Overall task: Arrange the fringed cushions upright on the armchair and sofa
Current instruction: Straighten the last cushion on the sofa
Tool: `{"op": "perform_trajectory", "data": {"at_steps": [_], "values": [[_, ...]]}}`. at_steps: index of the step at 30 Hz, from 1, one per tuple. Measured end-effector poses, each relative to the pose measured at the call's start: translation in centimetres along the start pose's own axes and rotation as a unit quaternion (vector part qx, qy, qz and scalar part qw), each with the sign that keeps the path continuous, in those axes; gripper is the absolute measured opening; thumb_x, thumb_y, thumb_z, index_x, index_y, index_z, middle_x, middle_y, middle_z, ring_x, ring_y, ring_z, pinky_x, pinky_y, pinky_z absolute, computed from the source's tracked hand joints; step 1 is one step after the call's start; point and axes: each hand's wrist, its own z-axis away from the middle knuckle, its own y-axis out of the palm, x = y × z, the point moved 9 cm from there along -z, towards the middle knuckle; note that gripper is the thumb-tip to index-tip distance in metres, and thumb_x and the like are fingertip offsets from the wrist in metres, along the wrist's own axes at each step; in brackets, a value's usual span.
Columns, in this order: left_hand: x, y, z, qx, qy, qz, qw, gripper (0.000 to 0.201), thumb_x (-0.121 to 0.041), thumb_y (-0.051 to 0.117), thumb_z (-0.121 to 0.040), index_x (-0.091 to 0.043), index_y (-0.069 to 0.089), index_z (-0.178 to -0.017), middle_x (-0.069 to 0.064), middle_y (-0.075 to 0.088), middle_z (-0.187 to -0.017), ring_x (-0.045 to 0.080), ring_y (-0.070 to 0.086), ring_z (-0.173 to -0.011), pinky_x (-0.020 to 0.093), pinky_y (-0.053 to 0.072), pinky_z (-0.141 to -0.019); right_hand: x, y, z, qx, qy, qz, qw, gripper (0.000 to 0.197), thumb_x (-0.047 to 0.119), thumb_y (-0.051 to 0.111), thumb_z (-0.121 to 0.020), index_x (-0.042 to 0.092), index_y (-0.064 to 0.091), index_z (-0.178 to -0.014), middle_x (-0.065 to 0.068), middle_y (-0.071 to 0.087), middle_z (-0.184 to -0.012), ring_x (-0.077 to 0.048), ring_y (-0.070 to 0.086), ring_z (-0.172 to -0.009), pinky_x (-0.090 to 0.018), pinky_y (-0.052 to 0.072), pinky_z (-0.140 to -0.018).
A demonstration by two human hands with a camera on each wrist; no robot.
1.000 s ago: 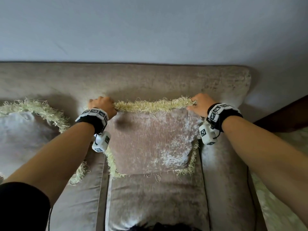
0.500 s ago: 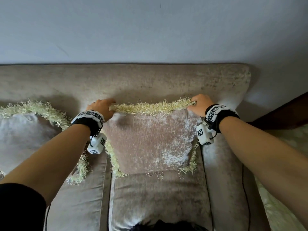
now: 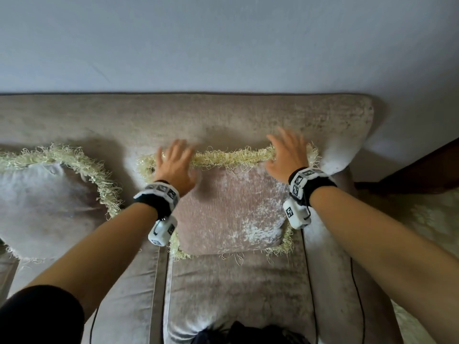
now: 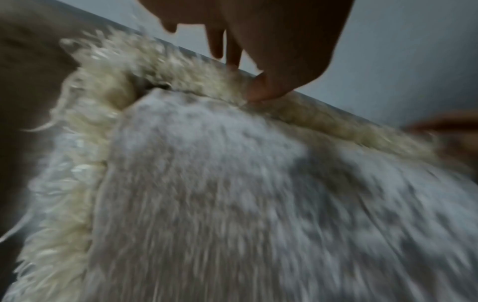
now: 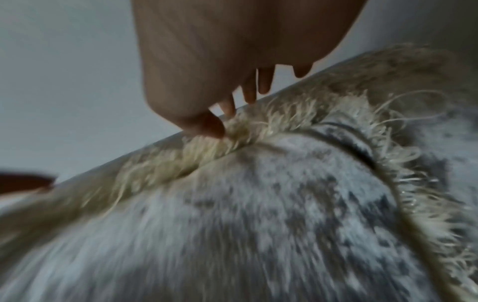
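A taupe velvet cushion (image 3: 231, 209) with a pale yellow fringe stands upright against the sofa backrest (image 3: 198, 117). My left hand (image 3: 175, 161) lies over its top left corner with the fingers spread straight. My right hand (image 3: 288, 155) lies over the top right corner, fingers also extended. Neither hand grips the fringe. In the left wrist view the left hand (image 4: 248, 51) hovers at the cushion (image 4: 245, 204) top edge, its thumb touching the fringe. In the right wrist view the right hand (image 5: 227, 85) does the same on the cushion (image 5: 258, 224). A second fringed cushion (image 3: 49, 204) leans at the left.
The sofa seat (image 3: 236, 294) runs toward me below the cushion. A plain wall (image 3: 223, 45) rises behind the backrest. A dark wooden piece (image 3: 422, 167) and a pale patterned surface (image 3: 422, 219) lie at the right.
Both hands let go of the cushion's top fringe and their fingers straightened out over its upper corners. The cushion stays upright against the backrest.
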Motion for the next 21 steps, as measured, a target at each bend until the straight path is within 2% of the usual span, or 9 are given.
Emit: {"op": "perform_trajectory", "data": {"at_steps": [2, 4, 6, 9, 11, 14, 17, 19, 21], "values": [[-3.1, 2.4, 1.0, 0.044, 0.081, -0.046, 0.995, 0.084, -0.065, 0.050, -0.083, -0.037, 0.012, -0.152, 0.006, 0.008, -0.162, 0.028, 0.007, -0.150, 0.063, 0.010, -0.115, 3.2, 1.1, 1.0, 0.013, -0.086, 0.012, 0.996, 0.079, 0.044, 0.062, -0.076, 0.028, 0.029, -0.146, -0.007, 0.014, -0.161, -0.027, 0.014, -0.148, -0.062, 0.009, -0.116], [-3.7, 5.4, 1.6, 0.107, 0.099, -0.101, 0.984, 0.104, -0.080, 0.050, -0.073, -0.042, -0.006, -0.151, 0.006, -0.005, -0.163, 0.031, -0.003, -0.150, 0.064, 0.006, -0.115, 4.9, 3.9, 2.1, 0.077, -0.139, 0.070, 0.985, 0.096, 0.066, 0.060, -0.074, 0.034, 0.012, -0.151, -0.006, 0.006, -0.163, -0.027, 0.008, -0.150, -0.066, 0.005, -0.115], [-2.8, 6.7, 1.5, 0.121, 0.084, -0.128, 0.981, 0.110, -0.083, 0.050, -0.071, -0.043, -0.016, -0.149, 0.006, -0.010, -0.163, 0.032, -0.008, -0.149, 0.062, 0.002, -0.115, 4.0, 6.1, 2.6, 0.129, -0.123, 0.113, 0.977, 0.106, 0.075, 0.059, -0.072, 0.040, -0.002, -0.151, -0.006, 0.004, -0.164, -0.028, 0.006, -0.150, -0.067, 0.003, -0.114], [-2.2, 6.7, 1.2, 0.099, 0.087, -0.139, 0.981, 0.103, -0.079, 0.046, -0.077, -0.043, -0.019, -0.148, 0.006, -0.009, -0.163, 0.033, -0.007, -0.149, 0.061, -0.001, -0.114, 2.4, 6.8, 2.6, 0.133, -0.091, 0.116, 0.980, 0.090, 0.067, 0.057, -0.082, 0.040, 0.005, -0.150, -0.008, 0.016, -0.162, -0.029, 0.012, -0.149, -0.065, 0.006, -0.115], [-2.2, 6.8, 1.2, 0.081, 0.084, -0.138, 0.984, 0.099, -0.076, 0.045, -0.080, -0.042, -0.017, -0.149, 0.006, -0.007, -0.163, 0.032, -0.005, -0.150, 0.061, 0.001, -0.114, 2.3, 6.7, 2.5, 0.123, -0.096, 0.116, 0.981, 0.078, 0.060, 0.057, -0.086, 0.037, 0.014, -0.148, -0.008, 0.020, -0.161, -0.029, 0.014, -0.149, -0.065, 0.006, -0.115], [-2.5, 6.6, 1.6, 0.067, 0.075, -0.129, 0.987, 0.092, -0.071, 0.046, -0.084, -0.041, -0.007, -0.152, 0.005, -0.003, -0.164, 0.032, 0.000, -0.150, 0.063, 0.009, -0.113, 2.6, 6.8, 2.7, 0.128, -0.093, 0.108, 0.981, 0.071, 0.053, 0.057, -0.089, 0.034, 0.020, -0.147, -0.008, 0.021, -0.160, -0.029, 0.014, -0.149, -0.064, 0.006, -0.115], [-2.4, 5.6, 2.4, 0.063, 0.050, -0.137, 0.987, 0.078, -0.065, 0.045, -0.089, -0.042, 0.003, -0.151, 0.004, -0.002, -0.164, 0.029, -0.001, -0.150, 0.062, 0.007, -0.114, 2.9, 6.7, 3.0, 0.129, -0.087, 0.095, 0.983, 0.064, 0.045, 0.057, -0.092, 0.033, 0.024, -0.145, -0.007, 0.021, -0.159, -0.029, 0.014, -0.149, -0.064, 0.009, -0.116], [-1.7, 4.7, 3.0, 0.053, 0.014, -0.135, 0.989, 0.067, -0.056, 0.045, -0.093, -0.044, 0.011, -0.150, 0.005, -0.001, -0.163, 0.028, 0.000, -0.150, 0.061, 0.006, -0.115, 3.0, 6.1, 3.2, 0.133, -0.078, 0.089, 0.984, 0.061, 0.039, 0.058, -0.093, 0.033, 0.026, -0.145, -0.007, 0.021, -0.160, -0.029, 0.013, -0.149, -0.062, 0.011, -0.116], [-1.3, 3.6, 3.8, 0.049, -0.027, -0.111, 0.992, 0.061, -0.041, 0.051, -0.093, -0.042, 0.021, -0.147, 0.007, 0.004, -0.163, 0.029, 0.004, -0.150, 0.059, 0.012, -0.115, 3.5, 5.2, 3.7, 0.143, -0.059, 0.068, 0.986, 0.061, 0.034, 0.061, -0.092, 0.032, 0.030, -0.144, -0.008, 0.019, -0.160, -0.029, 0.014, -0.149, -0.060, 0.016, -0.117]]}}
